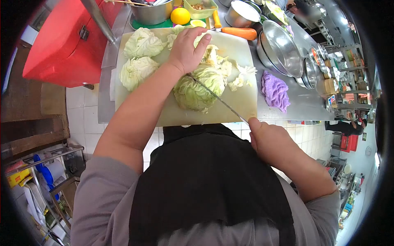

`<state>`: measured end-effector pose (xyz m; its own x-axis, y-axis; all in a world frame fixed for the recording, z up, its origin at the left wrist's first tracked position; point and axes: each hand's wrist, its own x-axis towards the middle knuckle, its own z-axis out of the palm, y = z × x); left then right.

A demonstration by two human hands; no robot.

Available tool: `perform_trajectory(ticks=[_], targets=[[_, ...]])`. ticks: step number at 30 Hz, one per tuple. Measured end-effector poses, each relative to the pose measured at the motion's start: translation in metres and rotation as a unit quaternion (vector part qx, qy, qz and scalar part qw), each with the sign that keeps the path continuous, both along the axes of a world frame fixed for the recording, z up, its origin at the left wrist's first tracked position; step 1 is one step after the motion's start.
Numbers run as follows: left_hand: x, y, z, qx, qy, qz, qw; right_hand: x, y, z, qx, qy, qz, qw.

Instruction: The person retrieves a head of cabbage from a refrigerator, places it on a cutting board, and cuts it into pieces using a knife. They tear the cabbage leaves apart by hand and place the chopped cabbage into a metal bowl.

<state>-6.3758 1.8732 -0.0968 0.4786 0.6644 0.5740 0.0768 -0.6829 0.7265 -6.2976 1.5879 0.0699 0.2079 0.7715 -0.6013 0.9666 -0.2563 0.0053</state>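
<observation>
My right hand is closed round the handle of a knife, at the board's near right edge. The blade runs up and left across a pale green cabbage, its tip close to my left wrist. Just past the cabbage, my left hand is held with its thumb apart from the fingers; whether the palm touches cabbage is hidden. Two cabbage pieces lie to the left on the white cutting board. Loose leaf scraps lie to the right.
Behind the board are a carrot, an orange fruit, a metal pot and a plastic container. On the right are a purple cloth and metal strainers. A red cooler stands left. Another person is far right.
</observation>
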Motion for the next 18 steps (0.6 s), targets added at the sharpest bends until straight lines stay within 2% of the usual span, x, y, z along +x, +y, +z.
perform_trajectory(ticks=[3, 7, 10, 14, 16, 18], targets=[[-0.002, 0.007, -0.024, 0.018, 0.041, 0.037, 0.998, 0.008, 0.004, -0.033, 0.054, 0.034, -0.007, 0.998], [-0.001, 0.011, -0.022, 0.080, 0.034, 0.042, 0.995, 0.017, 0.004, -0.061, 0.054, 0.051, -0.018, 0.997], [-0.002, 0.009, -0.019, 0.063, 0.055, 0.043, 0.996, 0.023, 0.003, -0.067, 0.071, 0.067, -0.014, 0.995], [-0.004, 0.011, -0.012, 0.118, 0.054, 0.048, 0.990, 0.039, -0.004, -0.127, 0.129, 0.077, -0.008, 0.989], [-0.007, 0.007, 0.001, 0.157, 0.044, 0.075, 0.984, 0.045, -0.004, -0.138, 0.149, 0.086, 0.001, 0.985], [-0.017, -0.010, 0.018, 0.066, 0.030, 0.114, 0.991, 0.049, -0.011, -0.144, 0.160, 0.101, -0.009, 0.982]])
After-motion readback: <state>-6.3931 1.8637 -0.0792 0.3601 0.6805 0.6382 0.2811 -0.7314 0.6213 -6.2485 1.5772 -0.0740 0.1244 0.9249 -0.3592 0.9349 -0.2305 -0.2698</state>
